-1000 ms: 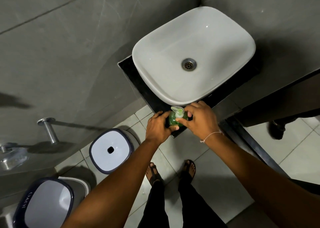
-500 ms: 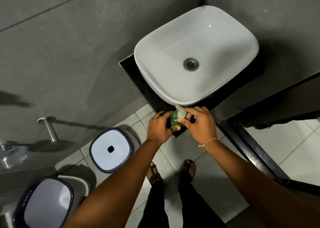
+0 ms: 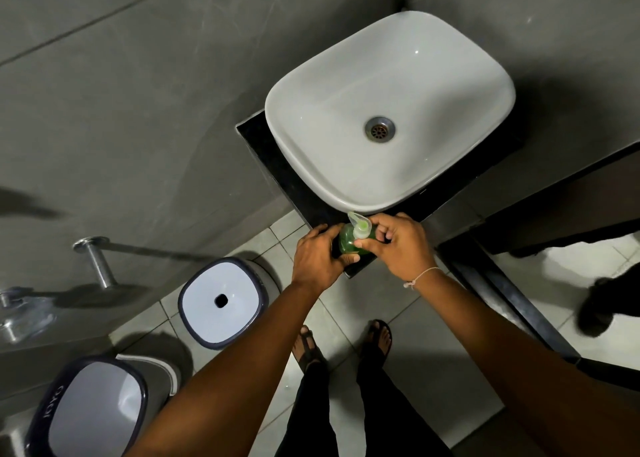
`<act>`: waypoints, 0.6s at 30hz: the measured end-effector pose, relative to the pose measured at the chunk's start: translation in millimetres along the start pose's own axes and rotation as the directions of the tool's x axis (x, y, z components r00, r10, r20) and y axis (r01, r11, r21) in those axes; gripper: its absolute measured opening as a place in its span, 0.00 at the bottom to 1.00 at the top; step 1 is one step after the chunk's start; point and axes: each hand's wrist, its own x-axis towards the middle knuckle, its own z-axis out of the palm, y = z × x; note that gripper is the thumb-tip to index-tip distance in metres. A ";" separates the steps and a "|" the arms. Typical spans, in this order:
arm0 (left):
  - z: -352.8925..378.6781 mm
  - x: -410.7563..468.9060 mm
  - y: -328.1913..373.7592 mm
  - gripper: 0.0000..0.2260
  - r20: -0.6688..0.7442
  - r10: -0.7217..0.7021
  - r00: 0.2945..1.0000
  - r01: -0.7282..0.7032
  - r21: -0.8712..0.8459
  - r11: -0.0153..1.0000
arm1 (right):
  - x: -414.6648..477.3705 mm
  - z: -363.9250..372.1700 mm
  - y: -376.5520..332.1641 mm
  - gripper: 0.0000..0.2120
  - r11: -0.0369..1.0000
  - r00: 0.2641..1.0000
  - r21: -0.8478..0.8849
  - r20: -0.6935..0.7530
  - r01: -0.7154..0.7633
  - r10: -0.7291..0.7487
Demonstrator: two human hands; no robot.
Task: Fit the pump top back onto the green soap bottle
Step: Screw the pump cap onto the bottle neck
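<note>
While my left hand (image 3: 317, 254) wraps the green soap bottle (image 3: 349, 243) w/ fingers closed round its side, my right hand (image 3: 398, 245) has fingers pinched on the pump top (image 3: 360, 226) at the collar; bottle stands on the dark worktop (image 3: 298, 193) corner, just in front of the white sink (image 3: 304, 151). Prob. light plastic, slick if soapy, body a bit squeezable, so grip low & firm; turn by the collar, not the thin nozzle. Bottle's see-through green, pump pale/clear w/ a green centre; whether it's fully seated I can't tell.
</note>
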 end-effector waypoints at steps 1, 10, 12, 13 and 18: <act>0.4 0.0 0.0 0.33 -0.004 0.000 1.000 0.000 0.001 1.000 | 2.5 -2.1 0.8 0.14 1.000 1.000 -0.007 0.021 0.011 -0.011; 1.5 2.2 -2.0 0.32 0.020 -0.004 1.000 0.003 0.031 1.000 | -14.1 5.1 -2.5 0.28 0.993 0.995 -0.117 -0.100 -0.011 0.000; 0.7 2.8 -1.7 0.33 0.025 0.002 1.000 -0.003 0.031 1.000 | -17.2 0.4 1.7 0.27 0.998 0.995 -0.059 -0.093 0.016 -0.022; 0.4 2.6 -1.5 0.32 0.023 0.006 1.000 -0.006 0.027 1.000 | -17.2 -1.0 3.1 0.25 0.999 0.996 -0.023 -0.089 0.031 -0.033; -0.8 1.4 -0.2 0.31 0.007 0.029 1.000 -0.029 0.014 0.999 | -10.7 6.0 0.3 0.12 0.994 0.995 0.107 -0.097 -0.007 0.018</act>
